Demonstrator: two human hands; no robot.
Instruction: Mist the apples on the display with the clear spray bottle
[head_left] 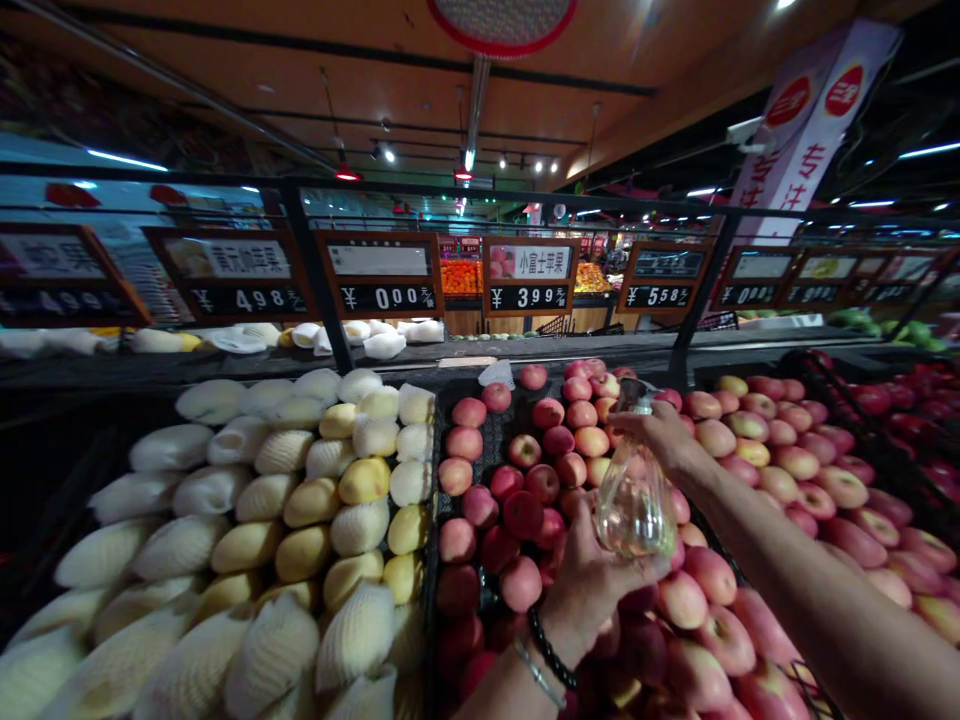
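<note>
Fruit point(207, 491) in foam netting is lying at left; red apples point(520, 583) are filling the middle. Left hand point(583, 590) is clasping the base of a clear bottle point(634, 500), which is standing nearly upright above the apples. Right hand point(664, 435), apparently gripping, is wrapping the neck, opposite the left along the long axis.

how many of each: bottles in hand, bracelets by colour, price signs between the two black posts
bottle: 1
black bracelet: 1
silver bracelet: 1
price signs between the posts: 3
total: 6
</note>
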